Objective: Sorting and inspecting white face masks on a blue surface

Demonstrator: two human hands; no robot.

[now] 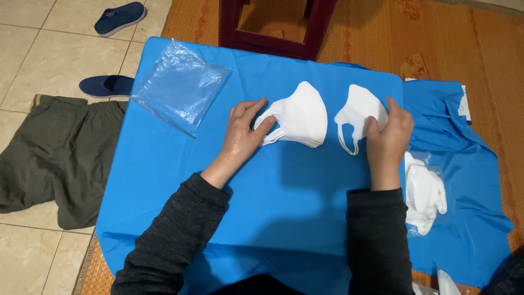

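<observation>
Covering most of the view, a blue sheet [262, 218] lies spread over a woven orange mat [464, 49], with a dark red stool [273, 27] past its far edge and olive shorts [54, 153] and two dark blue shoes [117, 19] on the tiled floor [33, 49] off its left edge. One clear, crumpled plastic bag [180, 87] rests at the sheet's far left corner. Near the middle of the far edge sits one stack of white masks [300, 117], several folded masks nested together; their exact number cannot be told. The left hand [243, 136] rests on the stack's left side, fingers loosely curled around the ear loops. Just right of the stack, the right hand [388, 136] pinches a single white mask [357, 112] by its right edge, its loop hanging down onto the sheet. A second clear packet of masks [424, 194] lies by the sheet's right edge. The masks look very light, soft and easily creased, probably best taken by the folded edge or a loop.
</observation>
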